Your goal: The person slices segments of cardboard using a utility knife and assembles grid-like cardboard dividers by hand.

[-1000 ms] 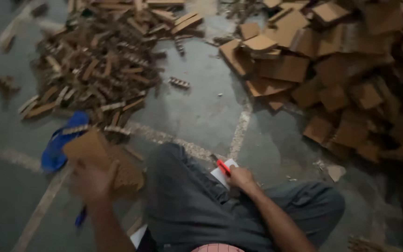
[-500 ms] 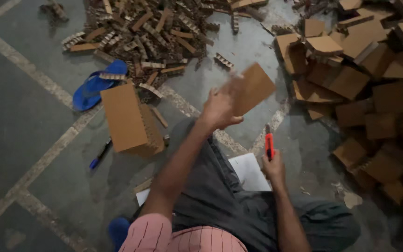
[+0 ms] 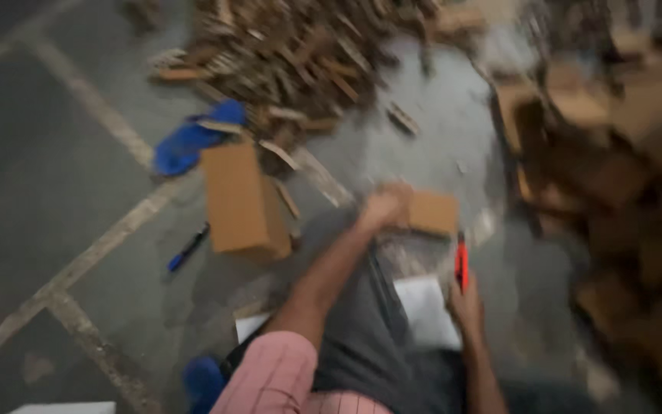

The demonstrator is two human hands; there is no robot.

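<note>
Brown cardboard piece (image 3: pixel 432 212) gripped by left hand (image 3: pixel 383 208), red cutter (image 3: pixel 461 264) (upright) clasped in right hand (image 3: pixel 465 305), cardboard box (image 3: pixel 240 201) nearby

Bare floor (image 3: pixel 47 176) lies open on the left, crossed only by pale lines. A box (image 3: pixel 243 201) stands left of the left hand (image 3: pixel 381 208), with a pen (image 3: pixel 188 247) just left of it and a blue sandal (image 3: pixel 187 142) beyond. A scrap heap (image 3: pixel 300 61) blocks the far side; cardboard stacks (image 3: pixel 622 192) wall the right. Between them a strip of floor (image 3: pixel 438 115) runs far.
</note>
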